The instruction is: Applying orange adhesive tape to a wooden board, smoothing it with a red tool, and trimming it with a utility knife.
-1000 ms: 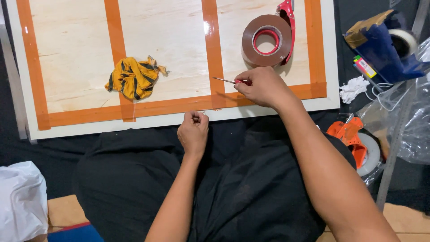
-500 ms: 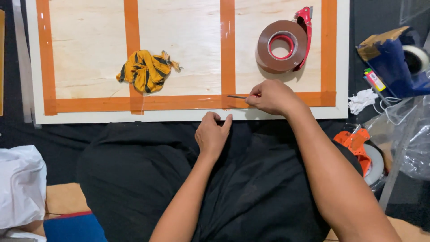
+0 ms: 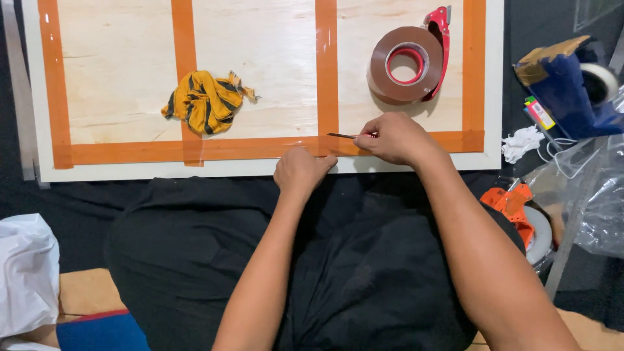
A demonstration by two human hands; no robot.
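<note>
Blade [image 3: 341, 136]: pinched in my right hand [image 3: 393, 138] on orange tape [image 3: 260, 147]; left hand [image 3: 300, 170], fingers curled, empty, steadies board [image 3: 273, 97] edge; best kept flat w/ light pressure.

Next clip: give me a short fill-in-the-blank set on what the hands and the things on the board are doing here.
1. The right hand holds a thin blade over the ____ tape strips.
2. The left hand rests at the board's ____ edge.
3. The striped rag lies to the ____ of the tape roll.

Missing: orange; near; left
</note>
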